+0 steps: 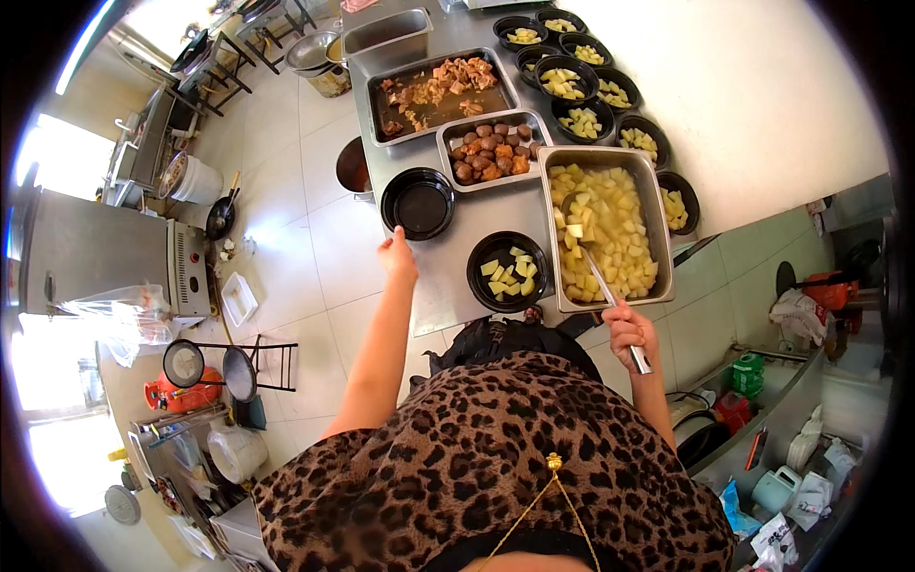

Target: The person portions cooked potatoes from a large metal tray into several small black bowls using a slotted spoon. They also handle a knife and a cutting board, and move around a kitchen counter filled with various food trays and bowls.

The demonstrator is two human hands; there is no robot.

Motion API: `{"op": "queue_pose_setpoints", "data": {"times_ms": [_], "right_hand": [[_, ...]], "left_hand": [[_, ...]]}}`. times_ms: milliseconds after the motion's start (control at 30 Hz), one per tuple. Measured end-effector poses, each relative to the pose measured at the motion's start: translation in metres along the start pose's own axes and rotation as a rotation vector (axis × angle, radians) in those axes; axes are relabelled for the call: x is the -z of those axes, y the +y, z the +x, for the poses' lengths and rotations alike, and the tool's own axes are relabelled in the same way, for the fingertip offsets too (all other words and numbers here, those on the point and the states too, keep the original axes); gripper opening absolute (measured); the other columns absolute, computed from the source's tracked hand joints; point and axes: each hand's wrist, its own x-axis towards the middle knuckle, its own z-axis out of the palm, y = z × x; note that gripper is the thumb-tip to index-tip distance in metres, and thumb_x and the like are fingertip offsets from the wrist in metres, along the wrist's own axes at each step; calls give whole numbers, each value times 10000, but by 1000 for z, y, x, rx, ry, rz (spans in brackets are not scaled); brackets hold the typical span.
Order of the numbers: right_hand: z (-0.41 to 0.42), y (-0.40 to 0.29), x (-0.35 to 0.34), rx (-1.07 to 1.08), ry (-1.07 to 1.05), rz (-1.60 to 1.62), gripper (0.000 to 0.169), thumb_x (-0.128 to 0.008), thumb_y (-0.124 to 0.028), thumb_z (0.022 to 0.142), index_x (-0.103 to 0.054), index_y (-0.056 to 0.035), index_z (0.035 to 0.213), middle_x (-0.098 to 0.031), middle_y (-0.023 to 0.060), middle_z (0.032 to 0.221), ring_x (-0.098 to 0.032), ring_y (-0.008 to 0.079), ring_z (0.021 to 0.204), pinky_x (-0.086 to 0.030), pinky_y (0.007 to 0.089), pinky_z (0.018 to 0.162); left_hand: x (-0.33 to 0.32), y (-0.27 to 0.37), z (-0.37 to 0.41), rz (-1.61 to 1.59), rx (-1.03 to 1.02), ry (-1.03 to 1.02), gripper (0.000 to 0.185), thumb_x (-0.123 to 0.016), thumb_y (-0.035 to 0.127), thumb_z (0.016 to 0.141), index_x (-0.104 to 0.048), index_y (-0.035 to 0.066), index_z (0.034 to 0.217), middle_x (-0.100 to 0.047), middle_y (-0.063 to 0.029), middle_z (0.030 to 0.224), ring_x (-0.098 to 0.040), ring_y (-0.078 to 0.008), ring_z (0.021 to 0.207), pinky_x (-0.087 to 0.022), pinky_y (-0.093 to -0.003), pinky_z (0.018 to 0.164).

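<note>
My right hand [629, 332] grips the handle of a metal ladle [599, 275], whose bowl sits among potato chunks in liquid in a deep steel pan [665, 250]. With its fingertips, my left hand [397, 254] holds the near rim of an empty black bowl [418, 204] at the table's left edge. Between the hands stands another black bowl [475, 275] with some potato pieces [513, 272] in it. Beyond are a steel tray [452, 182] of brown eggs and reddish-brown chunks, and a larger tray [379, 107] of cooked meat pieces in liquid.
Several black bowls with potato pieces [562, 83] line the steel table [465, 222] beside a pale wall [743, 107]. An empty-looking deep steel pan [386, 34] stands at the far end. A metal pot [354, 168] is on the floor left of the table.
</note>
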Motion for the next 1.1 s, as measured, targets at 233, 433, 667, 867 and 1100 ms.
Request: {"op": "queue_pose_setpoints", "data": {"times_ms": [233,433,667,867,1100], "right_hand": [[-5,26,-10,211,215,-657,507,-327,-141,1024,-183,-294,1485,-413,37,794,-304,61,461,-305,186,360],[-6,32,-6,293,283,-834,490,-324,-149,1025,-222,-328,1470,-422,32,770,-295,58,449,-283,178,351],[-5,30,-8,285,323,-869,490,-312,-149,1028,-215,-329,1473,-422,31,757,-294,64,443,-277,187,351],[-6,30,-9,282,342,-867,493,-304,-149,1029,-205,-335,1475,-428,29,757,-294,64,444,-279,189,356],[-9,25,-7,295,320,-879,526,-342,-135,1016,-183,-322,1481,-426,25,761,-288,64,455,-286,196,369]], "left_hand": [[1,15,47,147,-107,24,332,-756,76,706,-582,29,985,-608,-90,680,-547,-174,491,-421,-305,420],[0,26,28,302,-93,111,239,-727,0,679,-633,25,897,-644,-120,707,-596,-184,520,-476,-295,454],[5,35,24,203,-66,63,155,-699,-31,650,-618,-28,783,-625,-116,680,-584,-174,504,-490,-282,449],[7,52,26,69,98,-25,97,-670,-13,691,-576,-13,714,-558,-85,635,-573,-180,557,-530,-304,504],[16,65,13,-52,83,-142,130,-639,44,710,-559,-11,795,-561,-95,739,-567,-203,650,-535,-393,628]]}}
